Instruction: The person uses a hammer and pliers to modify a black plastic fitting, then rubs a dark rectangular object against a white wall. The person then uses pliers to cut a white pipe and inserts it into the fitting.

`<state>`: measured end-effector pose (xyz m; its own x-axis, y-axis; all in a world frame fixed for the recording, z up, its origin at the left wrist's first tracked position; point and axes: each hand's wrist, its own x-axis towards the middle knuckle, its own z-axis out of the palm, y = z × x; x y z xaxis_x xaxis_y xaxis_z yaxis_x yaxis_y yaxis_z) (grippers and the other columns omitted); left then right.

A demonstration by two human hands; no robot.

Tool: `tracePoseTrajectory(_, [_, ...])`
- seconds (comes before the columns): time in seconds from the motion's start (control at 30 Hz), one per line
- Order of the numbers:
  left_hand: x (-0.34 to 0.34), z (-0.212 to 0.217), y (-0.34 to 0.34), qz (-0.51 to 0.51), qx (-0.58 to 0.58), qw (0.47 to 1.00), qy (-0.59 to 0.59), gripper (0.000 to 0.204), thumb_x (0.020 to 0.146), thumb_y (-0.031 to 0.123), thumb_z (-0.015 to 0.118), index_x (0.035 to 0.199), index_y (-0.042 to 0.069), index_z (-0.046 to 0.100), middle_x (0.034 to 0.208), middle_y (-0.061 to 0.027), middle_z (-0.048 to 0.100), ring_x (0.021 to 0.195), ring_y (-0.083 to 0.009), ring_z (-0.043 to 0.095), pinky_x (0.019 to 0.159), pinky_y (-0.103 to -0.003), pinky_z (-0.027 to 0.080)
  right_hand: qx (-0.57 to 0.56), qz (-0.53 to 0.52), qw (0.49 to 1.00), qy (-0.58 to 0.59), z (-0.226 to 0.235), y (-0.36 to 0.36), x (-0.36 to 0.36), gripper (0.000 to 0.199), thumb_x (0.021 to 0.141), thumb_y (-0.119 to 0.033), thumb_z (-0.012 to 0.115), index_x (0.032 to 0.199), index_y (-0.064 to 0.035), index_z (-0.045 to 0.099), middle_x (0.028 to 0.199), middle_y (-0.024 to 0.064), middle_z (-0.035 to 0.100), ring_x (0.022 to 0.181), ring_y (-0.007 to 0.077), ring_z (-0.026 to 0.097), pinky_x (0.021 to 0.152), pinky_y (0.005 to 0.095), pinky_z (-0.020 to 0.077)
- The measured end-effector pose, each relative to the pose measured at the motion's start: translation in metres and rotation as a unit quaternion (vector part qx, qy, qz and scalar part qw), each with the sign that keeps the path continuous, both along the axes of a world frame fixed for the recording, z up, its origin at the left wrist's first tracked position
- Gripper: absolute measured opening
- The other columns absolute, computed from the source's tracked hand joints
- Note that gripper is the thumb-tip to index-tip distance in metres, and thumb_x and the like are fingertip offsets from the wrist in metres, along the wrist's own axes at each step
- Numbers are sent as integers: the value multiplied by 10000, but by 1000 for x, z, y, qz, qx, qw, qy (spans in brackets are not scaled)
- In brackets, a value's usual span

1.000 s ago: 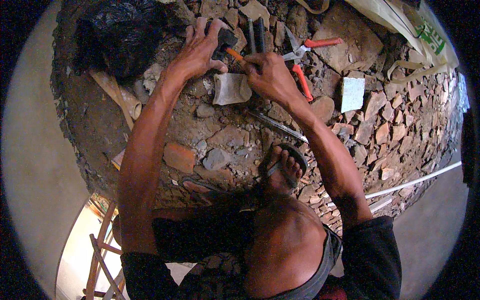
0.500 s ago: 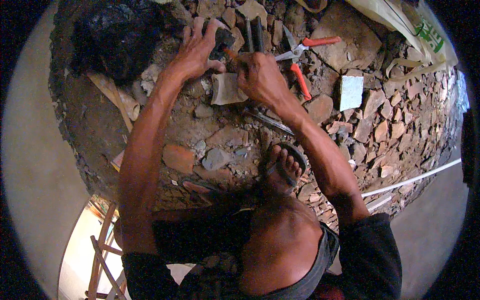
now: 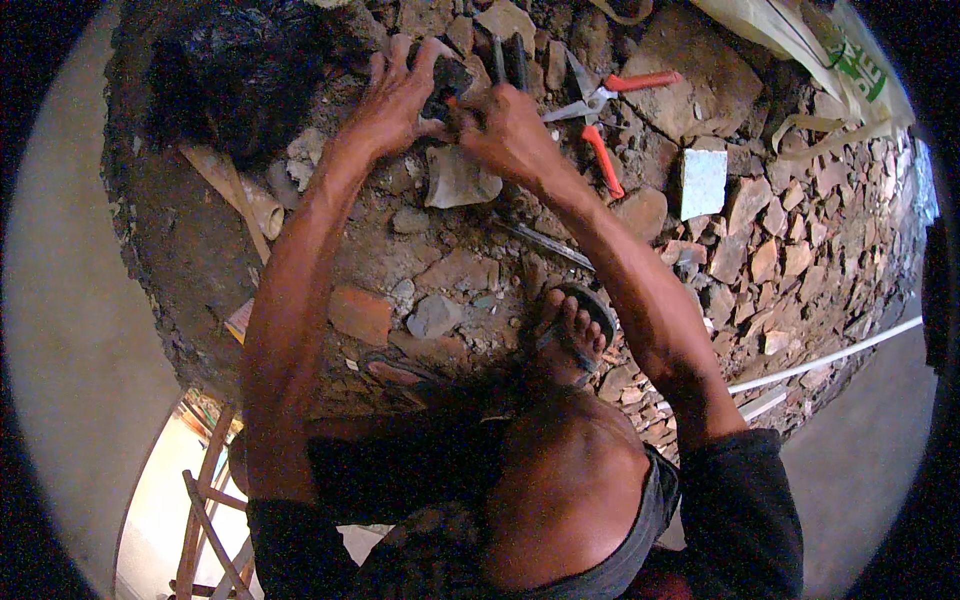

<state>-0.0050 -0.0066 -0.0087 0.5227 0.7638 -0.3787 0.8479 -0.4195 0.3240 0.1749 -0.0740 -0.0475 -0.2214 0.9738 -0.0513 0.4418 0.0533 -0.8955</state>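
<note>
Here, blk bag (image 3: 240,85), contents unclear, sits nr L hand (image 3: 395,108).

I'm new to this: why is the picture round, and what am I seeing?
No machine here: these are a person's own bare hands. A wide fisheye camera worn on the head looks down, so straight edges bend. The left hand spreads beside a dark block; the right hand seems to hold an orange thing, mostly hidden. On the rubble lie red-handled snips, a pale curved piece and a whitish slab.
</note>
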Motion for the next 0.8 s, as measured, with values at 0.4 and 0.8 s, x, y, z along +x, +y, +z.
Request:
tracePoseTrajectory(0.4, [2,2,-6,36,22,999,-26,989,616,158,900,1403,116,302,1405,-242,310,1270,-565,332,1062,-611,352,-164,18,985,41,10,-10,13,305,908,-260,612,980,20,711,709,185,660,649,280,626,656,411,503])
tracePoseTrajectory(0.8, [-7,-8,-7,-11,31,999,-13,1113,656,482,864,1455,47,223,1457,-362,232,1391,-524,241,1128,-599,248,-12,63,966,-249,59,-51,29,483,820,-118,620,1289,-45,531,1036,218,608,915,420,618,739,484,515])
